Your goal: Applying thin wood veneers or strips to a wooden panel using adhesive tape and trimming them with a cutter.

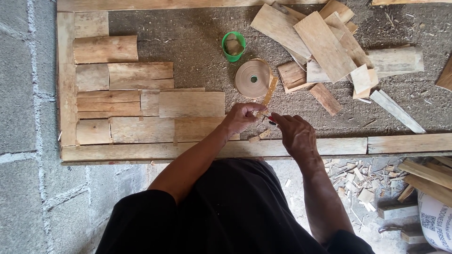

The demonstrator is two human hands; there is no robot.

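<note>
Your left hand (242, 117) pinches the tape (269, 91) strip, pulled taut off the roll (253, 78) so it stays straight. Right hand (295, 134) grips a small tool (270, 120) at the strip's end, over the surface (197, 56). Boards (141, 103) lie butted edge to edge at left.

Rough, matt pale wooden veneer sheets (141, 101); a smooth tan paper tape roll (253, 78); a glossy green plastic cup (233, 46).

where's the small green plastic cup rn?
Head view, upper middle: the small green plastic cup stands on the dusty board, just above-left of the round roll of tan tape, beyond both hands.
</note>
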